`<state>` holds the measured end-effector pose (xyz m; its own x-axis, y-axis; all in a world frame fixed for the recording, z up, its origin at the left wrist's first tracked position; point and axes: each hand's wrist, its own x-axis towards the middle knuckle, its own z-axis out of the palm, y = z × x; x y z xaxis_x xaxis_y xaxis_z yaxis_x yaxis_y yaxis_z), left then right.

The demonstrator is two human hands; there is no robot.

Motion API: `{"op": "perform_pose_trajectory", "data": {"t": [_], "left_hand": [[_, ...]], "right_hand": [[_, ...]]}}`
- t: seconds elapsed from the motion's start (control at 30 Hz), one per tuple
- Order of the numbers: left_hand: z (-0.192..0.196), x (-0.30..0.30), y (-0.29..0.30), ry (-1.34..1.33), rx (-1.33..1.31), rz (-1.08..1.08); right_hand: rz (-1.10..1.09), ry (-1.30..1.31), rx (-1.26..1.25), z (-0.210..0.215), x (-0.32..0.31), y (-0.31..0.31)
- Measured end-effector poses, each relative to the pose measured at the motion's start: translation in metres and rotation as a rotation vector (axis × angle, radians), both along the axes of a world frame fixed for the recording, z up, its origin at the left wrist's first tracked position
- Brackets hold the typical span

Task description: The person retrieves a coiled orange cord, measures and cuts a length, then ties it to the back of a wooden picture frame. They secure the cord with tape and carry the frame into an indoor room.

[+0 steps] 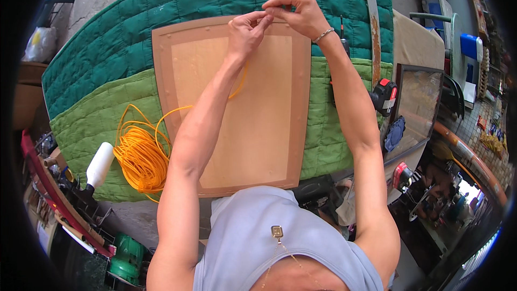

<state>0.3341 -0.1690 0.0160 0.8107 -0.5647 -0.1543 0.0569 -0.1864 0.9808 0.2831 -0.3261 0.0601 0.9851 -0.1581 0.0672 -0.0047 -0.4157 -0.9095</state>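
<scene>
Left hand (249, 32) and right hand (296, 15), narrow, above panel (258, 124), long axis away from chest

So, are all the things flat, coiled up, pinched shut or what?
Left hand: fingertips pinched, close to the right's.
Right hand: fingertips pinched.
Yellow cord: mostly coiled, one strand crossing the board.
Brown board: lying flat.
Green quilt: spread out beneath the board.
White bottle: full or empty, can't tell.
Red-and-black tool: on or off, can't tell.
</scene>
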Motion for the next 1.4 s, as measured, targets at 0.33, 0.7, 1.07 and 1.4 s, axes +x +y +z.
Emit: {"op": "perform_pose_trajectory", "data": {"t": [0.33, 0.7, 1.07, 1.4], "left_hand": [[-0.004, 0.009, 0.004, 0.089, 0.009, 0.023], [0.038, 0.04, -0.025, -0.149, 0.845, -0.522], [0.04, 0.033, -0.015, 0.09, 0.605, -0.33], [0.024, 0.035, -0.004, -0.882, 0.438, -0.495]], "right_hand": [[-0.114, 0.096, -0.185, -0.044, -0.014, 0.004], [-0.245, 0.055, 0.099, -0.052, -0.012, 0.007], [-0.197, 0.088, 0.095, -0.037, -0.017, 0.003], [-0.179, 0.127, 0.149, -0.041, -0.013, 0.003]]}}
